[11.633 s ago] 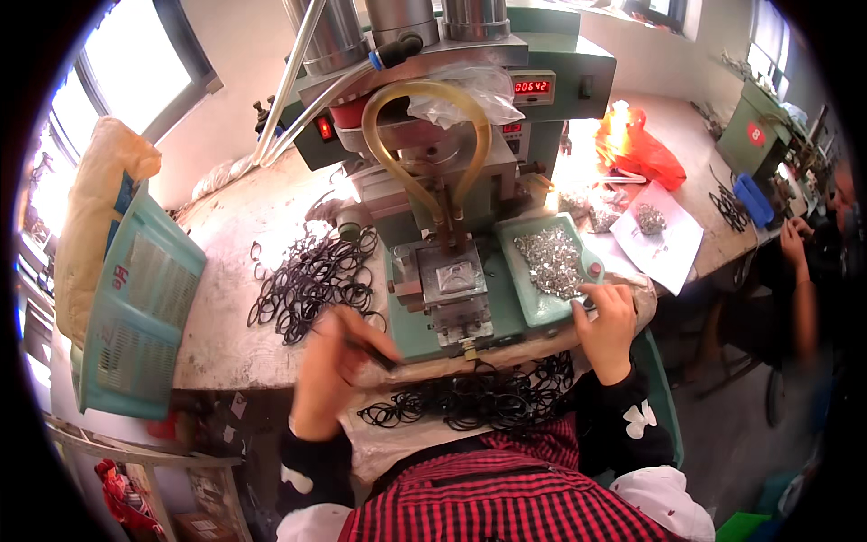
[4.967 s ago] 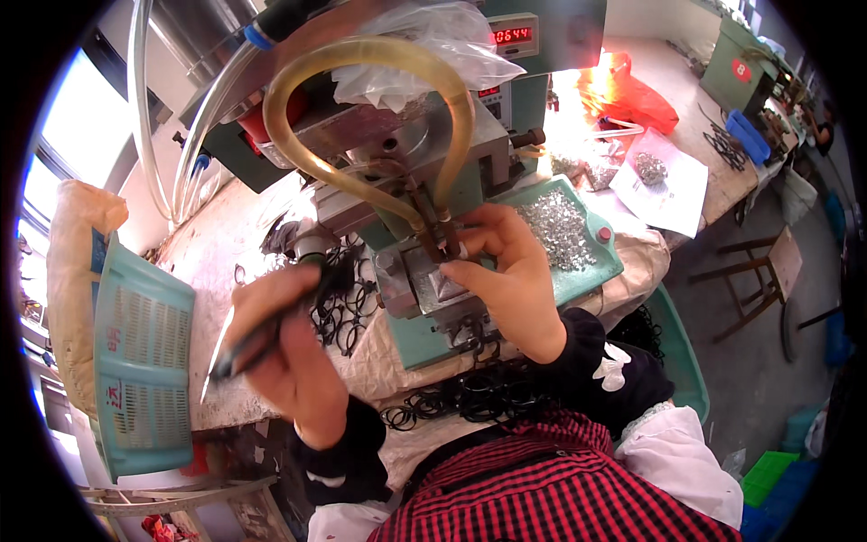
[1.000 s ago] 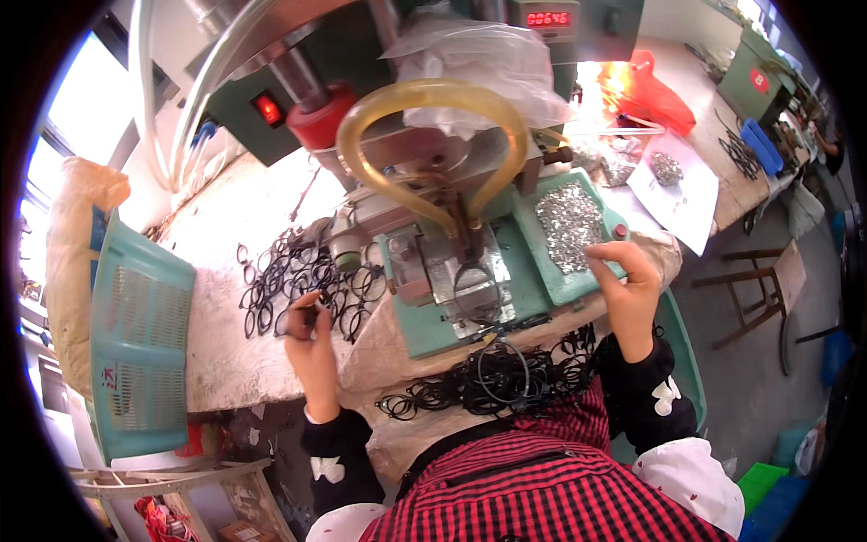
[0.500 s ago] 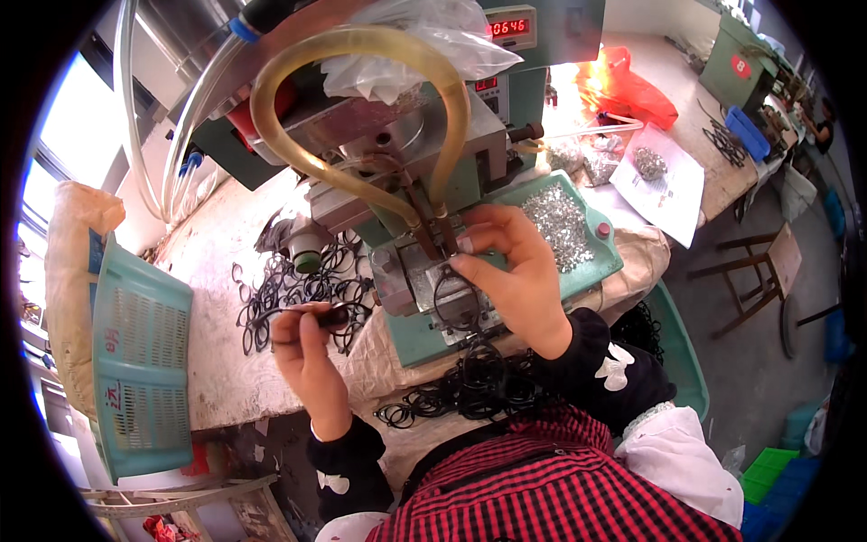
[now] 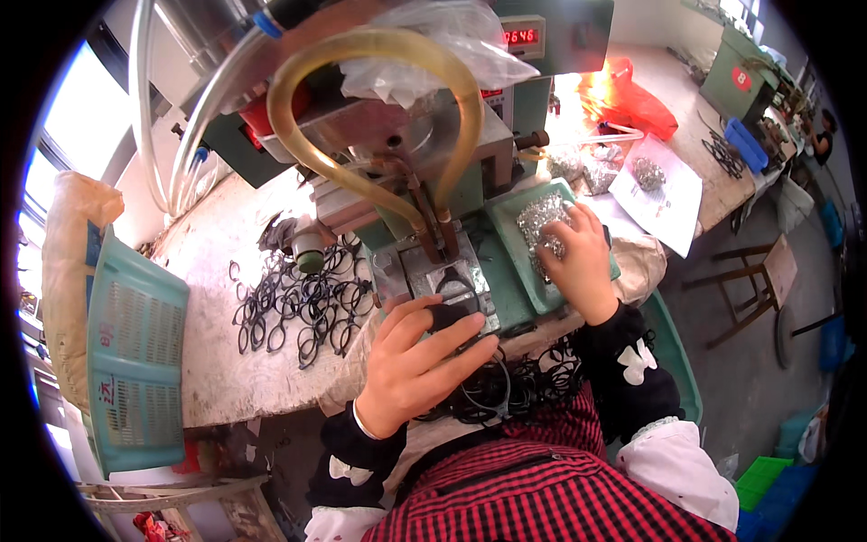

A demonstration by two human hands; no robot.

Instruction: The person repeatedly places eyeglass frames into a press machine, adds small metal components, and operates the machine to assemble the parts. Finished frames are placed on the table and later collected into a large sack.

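Worktop (image 5: pixel 217 384) loops (image 5: pixel 312 307) at left seemed waiting, the near pile (image 5: pixel 537 388) done; left hand (image 5: pixel 415 366) by machine (image 5: pixel 492 154), right hand (image 5: pixel 582 262) at bits (image 5: pixel 540 213): I couldn't tell either grip.

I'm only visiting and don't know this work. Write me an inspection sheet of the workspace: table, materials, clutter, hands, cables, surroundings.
Surface: pale worktable, marked.
Job's things: black rings loosely heaped left of the green and grey machine; small silver pieces in a green tray to its right.
Clutter: red plastic bag, white sheet, clear bag on the machine.
Hands: left hand over the machine's front, right hand at the silver pieces; grips unclear.
Cables: none clearly identifiable; yellowish tube loops before the machine.
Surroundings: teal basket at left; wooden stool and another person at right.
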